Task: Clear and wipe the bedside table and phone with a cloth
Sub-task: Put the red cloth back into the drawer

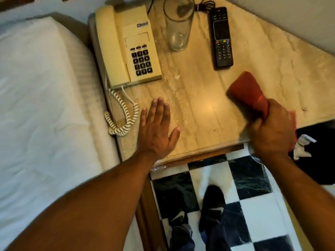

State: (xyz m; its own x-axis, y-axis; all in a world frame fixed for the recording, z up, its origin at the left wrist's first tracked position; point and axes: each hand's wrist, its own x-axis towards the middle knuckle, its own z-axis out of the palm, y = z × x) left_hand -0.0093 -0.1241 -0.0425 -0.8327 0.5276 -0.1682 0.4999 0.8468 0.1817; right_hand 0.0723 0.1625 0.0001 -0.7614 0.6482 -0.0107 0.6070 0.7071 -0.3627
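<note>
Bedside table (pixel 197 113): one, with a pale marble-patterned top and a wooden front edge, standing hard against the bed.
Phone (pixel 126 46): one cream corded desk set at the table's left rear, handset seated in its cradle along the left side, dark keypad facing up.
Coiled cord (pixel 125 116): one, looping from the phone's near end down to the table's left front edge.
Glass (pixel 178 24): one tall clear tumbler, upright and seemingly empty, just right of the phone.
Remote control (pixel 221 37): one, black, lying flat, right of the glass and apart from it.
Cloth (pixel 248 93): one, red, blurred, its free end lying over the table top near the right front corner, below the remote.
Left hand (pixel 155 131): flat on the table top, palm down, fingers straight and slightly spread, thumb out to the right; nothing in its grasp. It sits near the front edge, just right of the coiled cord, forearm reaching in from the lower left.
Right hand (pixel 272 131): clenched in a fist around the near end of the cloth, knuckles up, over the table's front right corner; forearm comes in from the lower right.
Bed (pixel 45 105): one, white linen, along the table's left side.
Floor (pixel 244 205): black and white checks, with two dark shoes (pixel 199 211) below the table's front edge.
Crumpled paper (pixel 302 145): white scraps on something dark, right of the fist.
</note>
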